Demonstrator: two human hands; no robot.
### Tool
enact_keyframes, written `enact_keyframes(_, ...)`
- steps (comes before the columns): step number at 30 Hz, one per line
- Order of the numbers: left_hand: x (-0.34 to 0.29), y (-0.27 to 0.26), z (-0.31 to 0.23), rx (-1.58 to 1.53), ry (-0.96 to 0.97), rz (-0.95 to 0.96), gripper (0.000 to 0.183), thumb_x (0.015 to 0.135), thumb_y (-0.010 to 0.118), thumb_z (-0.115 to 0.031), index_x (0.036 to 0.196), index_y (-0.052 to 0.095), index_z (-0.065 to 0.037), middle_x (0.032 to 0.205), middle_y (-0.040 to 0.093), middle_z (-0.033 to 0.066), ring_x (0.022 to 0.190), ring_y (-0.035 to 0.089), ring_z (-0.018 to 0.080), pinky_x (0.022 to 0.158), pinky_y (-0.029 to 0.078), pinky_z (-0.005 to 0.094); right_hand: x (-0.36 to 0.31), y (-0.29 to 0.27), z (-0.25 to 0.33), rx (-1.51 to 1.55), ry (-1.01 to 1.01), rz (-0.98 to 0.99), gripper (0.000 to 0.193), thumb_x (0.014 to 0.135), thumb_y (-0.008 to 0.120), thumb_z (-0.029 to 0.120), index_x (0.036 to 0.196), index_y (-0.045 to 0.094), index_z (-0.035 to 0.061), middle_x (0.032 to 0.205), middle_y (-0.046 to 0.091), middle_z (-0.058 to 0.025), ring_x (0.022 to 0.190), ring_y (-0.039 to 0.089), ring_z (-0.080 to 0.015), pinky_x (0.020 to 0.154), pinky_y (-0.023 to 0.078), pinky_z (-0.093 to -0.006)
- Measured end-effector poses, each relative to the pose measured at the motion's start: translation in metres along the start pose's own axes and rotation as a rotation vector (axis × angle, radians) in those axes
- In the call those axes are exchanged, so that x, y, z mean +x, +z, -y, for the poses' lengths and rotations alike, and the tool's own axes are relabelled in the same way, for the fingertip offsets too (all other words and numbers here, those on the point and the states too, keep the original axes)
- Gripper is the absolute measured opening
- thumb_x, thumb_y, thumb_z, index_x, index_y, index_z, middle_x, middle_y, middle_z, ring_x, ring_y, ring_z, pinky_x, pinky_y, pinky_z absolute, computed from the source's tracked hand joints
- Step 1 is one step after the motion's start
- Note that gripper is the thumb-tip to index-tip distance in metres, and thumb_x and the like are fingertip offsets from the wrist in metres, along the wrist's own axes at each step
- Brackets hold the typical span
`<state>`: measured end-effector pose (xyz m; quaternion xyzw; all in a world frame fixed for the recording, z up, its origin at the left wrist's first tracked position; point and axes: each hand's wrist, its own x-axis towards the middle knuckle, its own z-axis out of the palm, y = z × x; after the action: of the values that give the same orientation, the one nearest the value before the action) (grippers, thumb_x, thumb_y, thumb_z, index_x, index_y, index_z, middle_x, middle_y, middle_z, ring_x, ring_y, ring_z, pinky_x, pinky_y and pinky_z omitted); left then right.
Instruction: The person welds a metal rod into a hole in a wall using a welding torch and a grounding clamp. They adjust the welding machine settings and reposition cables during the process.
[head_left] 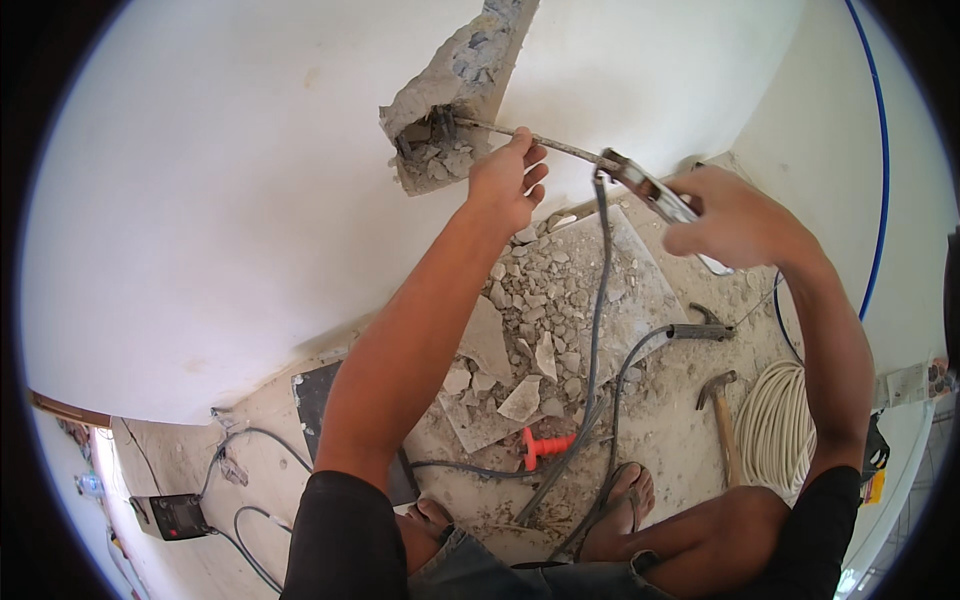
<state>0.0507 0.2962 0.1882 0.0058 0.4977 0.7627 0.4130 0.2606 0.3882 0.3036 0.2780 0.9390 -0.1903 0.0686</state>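
Note:
A broken cavity (430,135) is chipped into the concrete below a strip of bare masonry in the white wall. A thin metal rod (570,148) sticks out of it toward the right. My left hand (510,180) has thumb and fingers closed around this rod, close to the wall. Farther right, my right hand (735,215) grips a metal ground clamp (650,188), whose jaws meet the rod's outer end. A grey cable (600,290) hangs from the clamp's jaw end to the floor. The right hand is slightly blurred, and its palm covers the clamp's handles.
Rubble (540,300) lies on a pale board (645,255) below the wall. An electrode holder (700,331), a hammer (728,420), a coil of white cable (775,425) and an orange-red hand guard (545,448) lie about. A black welding machine (172,517) stands left; a blue hose (882,150) runs right.

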Motion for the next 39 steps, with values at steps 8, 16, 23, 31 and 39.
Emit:
enact_keyframes(8,-0.012,0.032,-0.004,-0.58,-0.017,0.157,0.023,0.105,0.032,-0.025,0.099,0.045,-0.007,0.091,0.056,0.0088,0.09,0.06,0.0246,0.083,0.05,0.0406,-0.03,0.098,-0.11,0.543,0.167,-0.108,0.05,0.072,0.067,0.019,0.116,0.053,0.0013,0.089,0.056,-0.0062,0.08,0.054,-0.0163,0.073,0.045,-0.0299)
enact_keyframes(16,0.0,0.031,0.016,-0.64,0.052,0.093,0.026,0.103,0.04,-0.031,0.096,0.045,-0.006,0.084,0.052,0.0079,0.089,0.061,0.0249,0.086,0.055,0.0453,0.085,0.203,-0.145,0.743,0.258,0.023,0.052,0.082,0.067,0.033,0.117,0.057,-0.0037,0.093,0.064,-0.014,0.084,0.06,-0.0178,0.074,0.046,-0.0302)
enact_keyframes(23,-0.015,0.011,0.008,-0.218,0.077,0.085,0.024,0.102,0.044,-0.03,0.096,0.051,-0.007,0.098,0.058,0.0062,0.1,0.056,0.02,0.091,0.048,0.0408,0.048,0.11,-0.06,1.153,-0.392,-0.581,0.038,0.094,0.054,0.03,0.118,0.063,0.0034,0.112,0.064,-0.0203,0.095,0.064,-0.027,0.083,0.049,-0.0327)
enact_keyframes(31,0.001,0.012,0.011,-0.43,0.038,0.317,0.031,0.104,0.035,-0.033,0.094,0.051,-0.008,0.086,0.057,0.0039,0.085,0.053,0.0183,0.079,0.047,0.0333,0.063,0.036,0.05,-0.317,-0.227,-0.122,0.017,0.087,0.057,0.013,0.098,0.069,0.0086,0.105,0.068,-0.0048,0.092,0.068,-0.0211,0.074,0.054,-0.0329)
enact_keyframes(39,0.019,-0.01,0.018,-0.548,-0.044,0.379,0.035,0.105,0.024,-0.028,0.08,0.04,-0.009,0.068,0.042,0.0022,0.061,0.038,0.0152,0.063,0.043,0.0318,0.066,0.086,0.051,-0.058,-0.191,-0.361,0.028,0.088,0.056,0.011,0.115,0.059,0.0078,0.104,0.068,-0.0072,0.09,0.069,-0.0246,0.072,0.055,-0.0353)
